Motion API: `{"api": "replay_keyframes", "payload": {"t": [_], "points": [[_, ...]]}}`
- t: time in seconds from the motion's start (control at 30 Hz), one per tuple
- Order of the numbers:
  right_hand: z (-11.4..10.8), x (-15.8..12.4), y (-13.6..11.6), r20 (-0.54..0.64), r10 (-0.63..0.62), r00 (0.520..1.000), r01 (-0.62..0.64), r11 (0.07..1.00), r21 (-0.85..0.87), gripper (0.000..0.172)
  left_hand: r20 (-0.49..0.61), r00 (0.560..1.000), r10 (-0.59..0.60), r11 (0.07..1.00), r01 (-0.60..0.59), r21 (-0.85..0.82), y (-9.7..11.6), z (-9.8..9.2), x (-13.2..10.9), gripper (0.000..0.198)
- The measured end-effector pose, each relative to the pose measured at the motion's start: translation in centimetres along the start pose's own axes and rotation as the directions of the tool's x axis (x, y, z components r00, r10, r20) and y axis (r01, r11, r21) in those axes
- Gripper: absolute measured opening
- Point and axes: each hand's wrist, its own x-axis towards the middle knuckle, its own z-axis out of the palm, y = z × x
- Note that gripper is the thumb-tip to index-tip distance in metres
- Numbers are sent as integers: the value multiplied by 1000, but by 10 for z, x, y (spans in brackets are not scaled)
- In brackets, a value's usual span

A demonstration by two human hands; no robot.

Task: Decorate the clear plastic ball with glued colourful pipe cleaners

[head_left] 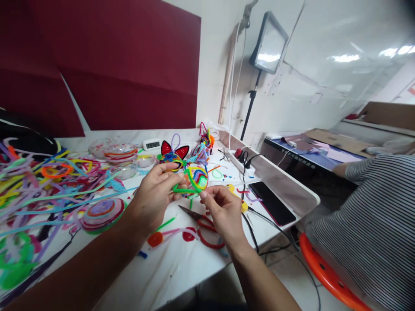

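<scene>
Above the near part of the table, my left hand (158, 190) grips a rounded craft piece (199, 176) covered in rainbow bands of fuzzy pipe cleaner. A green pipe cleaner (184, 190) bends across its front. The thumb and fingers of my right hand (225, 211) pinch the green strand at the piece's lower right edge. Red-handled scissors (209, 231) lie on the table just under my right hand, blades pointing left. Behind my left hand is a colourful piece with red wing-like shapes (175, 152).
Loose pipe cleaners (42, 190) pile up at left, near a striped dome (103, 214). A phone (272, 202), a power strip (241, 162) with cables and a small digital clock (151, 144) rest on the table. A person in a striped top (372, 224) sits at right.
</scene>
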Motion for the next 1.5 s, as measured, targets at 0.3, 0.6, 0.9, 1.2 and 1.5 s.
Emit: {"api": "replay_keyframes", "payload": {"t": [0.3, 0.6, 0.9, 1.2, 1.5], "points": [[1, 4, -3, -21, 76, 997, -75, 996, 54, 29, -9, 1000, -21, 999, 21, 26, 2, 0, -1, 50], [-4, 10, 4, -48, 44, 998, -36, 987, 159, 37, 6, 999, -34, 999, 33, 28, 5, 0, -2, 48], [-7, 9, 6, -108, 54, 993, -38, 989, 142, 57, 26, 998, -55, 998, 55, 30, 5, -1, -2, 49], [-3, 7, 6, -22, 134, 991, -123, 954, 275, 67, 66, 995, -73, 997, 71, 19, 2, -6, -1, 43], [-4, 10, 11, 164, -8, 986, -41, 955, 293, 66, 52, 993, -107, 994, 105, 24, 6, -4, -3, 33]]}}
